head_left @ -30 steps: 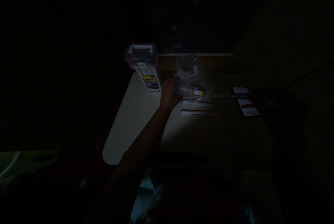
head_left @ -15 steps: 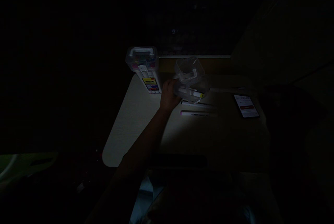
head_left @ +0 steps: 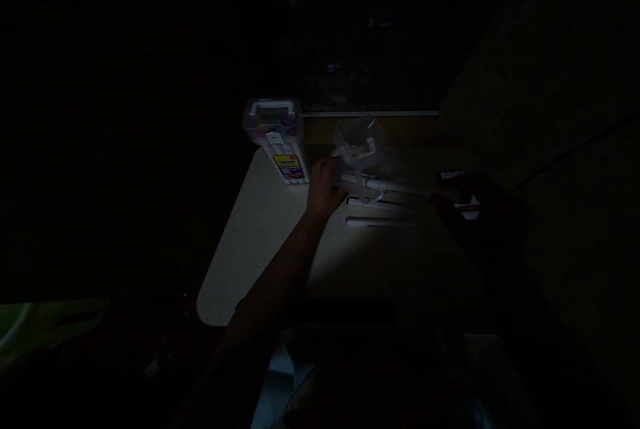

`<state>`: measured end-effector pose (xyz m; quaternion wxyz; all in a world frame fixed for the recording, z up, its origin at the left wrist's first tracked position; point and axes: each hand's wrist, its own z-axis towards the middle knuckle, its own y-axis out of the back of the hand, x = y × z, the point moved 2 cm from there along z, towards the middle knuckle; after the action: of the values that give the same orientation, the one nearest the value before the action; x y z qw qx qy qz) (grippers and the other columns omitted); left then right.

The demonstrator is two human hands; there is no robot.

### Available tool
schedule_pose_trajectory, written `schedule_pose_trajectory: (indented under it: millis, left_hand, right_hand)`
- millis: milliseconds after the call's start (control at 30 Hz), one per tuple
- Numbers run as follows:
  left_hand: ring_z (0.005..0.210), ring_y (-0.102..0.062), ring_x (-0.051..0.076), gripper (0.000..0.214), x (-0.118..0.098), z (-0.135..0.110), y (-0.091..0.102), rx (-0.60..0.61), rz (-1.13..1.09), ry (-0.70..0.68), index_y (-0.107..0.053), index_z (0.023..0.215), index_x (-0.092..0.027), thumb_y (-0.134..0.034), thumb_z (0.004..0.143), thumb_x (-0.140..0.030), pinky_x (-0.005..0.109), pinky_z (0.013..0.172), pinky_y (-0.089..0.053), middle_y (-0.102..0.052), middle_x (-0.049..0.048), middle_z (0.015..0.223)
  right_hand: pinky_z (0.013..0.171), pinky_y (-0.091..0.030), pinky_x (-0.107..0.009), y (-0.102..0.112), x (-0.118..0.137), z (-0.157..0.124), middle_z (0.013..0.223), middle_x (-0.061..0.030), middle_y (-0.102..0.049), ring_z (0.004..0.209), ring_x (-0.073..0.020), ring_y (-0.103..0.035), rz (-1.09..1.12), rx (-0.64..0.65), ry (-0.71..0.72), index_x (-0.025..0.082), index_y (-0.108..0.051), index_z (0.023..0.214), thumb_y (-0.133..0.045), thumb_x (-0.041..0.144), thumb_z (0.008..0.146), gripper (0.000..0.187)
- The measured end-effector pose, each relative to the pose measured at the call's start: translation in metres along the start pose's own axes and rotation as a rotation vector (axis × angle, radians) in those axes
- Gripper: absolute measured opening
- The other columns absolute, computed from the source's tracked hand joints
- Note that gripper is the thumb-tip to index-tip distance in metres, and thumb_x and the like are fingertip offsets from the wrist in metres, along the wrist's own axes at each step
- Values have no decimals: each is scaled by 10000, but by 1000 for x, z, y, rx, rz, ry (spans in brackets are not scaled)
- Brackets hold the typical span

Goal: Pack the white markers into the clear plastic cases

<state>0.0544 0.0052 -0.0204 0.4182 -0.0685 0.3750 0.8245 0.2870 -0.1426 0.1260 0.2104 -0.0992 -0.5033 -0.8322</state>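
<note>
In dim light, my left hand (head_left: 323,188) is closed around a clear plastic marker case (head_left: 350,182) lying tilted on the table. The case's clear lid (head_left: 361,142) hangs open behind it, with a white handle. My right hand (head_left: 465,206) is a dark shape on the right, closed on the far end of a white marker (head_left: 400,187). This marker's left end reaches into the mouth of the case. Just in front of the case lie a dark-tipped marker (head_left: 373,204) and a pink-tipped marker (head_left: 375,222).
A full, closed marker box (head_left: 287,149) with a yellow label stands left of my left hand. A phone (head_left: 469,209) with a lit screen lies partly behind my right hand. The pale table (head_left: 250,249) has a rounded front left corner.
My right hand has come left with the white marker, bringing its end to the case and covering part of the phone. My left hand still grips the case.
</note>
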Motion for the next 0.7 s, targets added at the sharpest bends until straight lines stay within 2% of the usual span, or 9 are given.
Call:
schedule_pose_trajectory:
  millis: [100, 367, 700]
  left_hand:
    - [1158, -492, 301, 676, 1, 0, 0, -7, -8, -15, -375, 1284, -200, -672, 695, -347, 492, 991, -426, -507, 136, 1220]
    - [1156, -496, 302, 648, -1, 0, 0, 1, -10, 0, -402, 1265, -206, -675, 705, -382, 493, 988, -433, -515, 133, 1214]
    - [1160, -510, 308, 659, -3, 1, 0, 10, -8, -4, -414, 1277, -202, -676, 726, -450, 500, 992, -445, -530, 142, 1214]
  right_hand:
    - [758, -507, -377, -9, 5, -2, 922, -75, -680, 892, -239, -640, -10, -77, 37, 248, -663, 971, -520, 449, 874, 265]
    - [753, -477, -362, -30, 0, 0, 826, -52, -702, 805, -220, -637, -52, -22, 177, 244, -701, 976, -523, 446, 875, 287]
    - [770, -472, -349, -39, -5, 0, 919, -58, -723, 852, -216, -657, -50, 84, 156, 232, -687, 1050, -493, 372, 877, 295]
